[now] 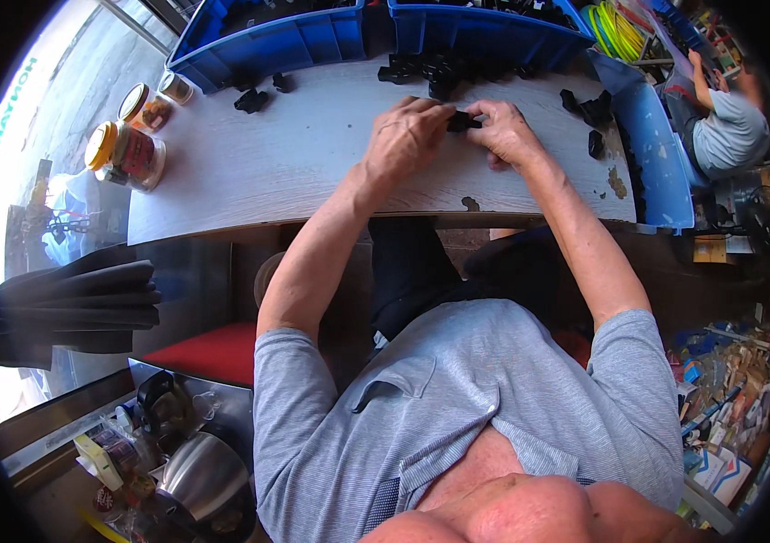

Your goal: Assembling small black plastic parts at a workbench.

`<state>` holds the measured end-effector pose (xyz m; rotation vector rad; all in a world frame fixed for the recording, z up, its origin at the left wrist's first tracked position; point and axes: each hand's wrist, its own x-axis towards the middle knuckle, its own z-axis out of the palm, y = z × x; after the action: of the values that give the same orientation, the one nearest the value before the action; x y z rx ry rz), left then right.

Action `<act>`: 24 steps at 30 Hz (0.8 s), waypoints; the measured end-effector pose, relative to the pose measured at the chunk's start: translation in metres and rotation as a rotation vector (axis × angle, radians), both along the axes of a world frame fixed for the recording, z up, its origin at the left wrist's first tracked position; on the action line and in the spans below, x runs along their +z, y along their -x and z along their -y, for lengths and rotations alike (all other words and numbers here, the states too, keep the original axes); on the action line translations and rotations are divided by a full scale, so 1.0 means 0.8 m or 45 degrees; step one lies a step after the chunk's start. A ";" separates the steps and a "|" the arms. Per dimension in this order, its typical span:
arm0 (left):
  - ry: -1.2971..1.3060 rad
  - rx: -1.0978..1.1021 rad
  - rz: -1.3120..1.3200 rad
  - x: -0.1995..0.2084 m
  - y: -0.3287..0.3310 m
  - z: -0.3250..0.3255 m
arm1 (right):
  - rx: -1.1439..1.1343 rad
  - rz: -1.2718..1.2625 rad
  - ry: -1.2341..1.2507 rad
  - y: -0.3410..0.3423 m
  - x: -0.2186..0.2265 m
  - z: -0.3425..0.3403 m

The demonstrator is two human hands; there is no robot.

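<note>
Between my two hands, just above the white worktable (267,172), is a small black plastic part (461,122). My left hand (410,134) has its fingers bent and pressed together at the part's left side. From the right, my right hand (504,133) pinches the same piece between thumb and forefinger. A pile of similar black parts (435,71) lies just beyond my hands, by the blue bins. More loose black parts (595,109) rest near the table's right end, and a few others (251,100) lie at the far left. The part's exact shape is partly covered by my fingers.
Two blue bins (276,43) holding black parts stand along the far edge. Lidded jars (127,156) line the left end. A light-blue bin (661,158) adjoins the table's right side. Farther right, another person (731,131) sits near coiled yellow hose (616,32). A kettle (204,475) is at lower left.
</note>
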<state>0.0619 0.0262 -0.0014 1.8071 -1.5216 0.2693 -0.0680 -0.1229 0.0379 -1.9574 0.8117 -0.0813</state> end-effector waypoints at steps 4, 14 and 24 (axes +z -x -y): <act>-0.048 -0.065 0.114 -0.004 0.006 0.017 | -0.004 0.023 0.027 0.002 -0.004 -0.001; -0.233 -0.036 0.233 -0.007 0.023 -0.004 | 0.049 0.079 -0.040 0.004 -0.015 0.007; 0.206 0.841 0.401 0.008 -0.097 -0.043 | -0.126 0.187 -0.140 0.018 -0.008 0.005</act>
<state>0.1398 0.0602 0.0053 2.1543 -1.0045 1.0029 -0.0823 -0.1269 0.0318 -1.7855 0.7992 -0.2318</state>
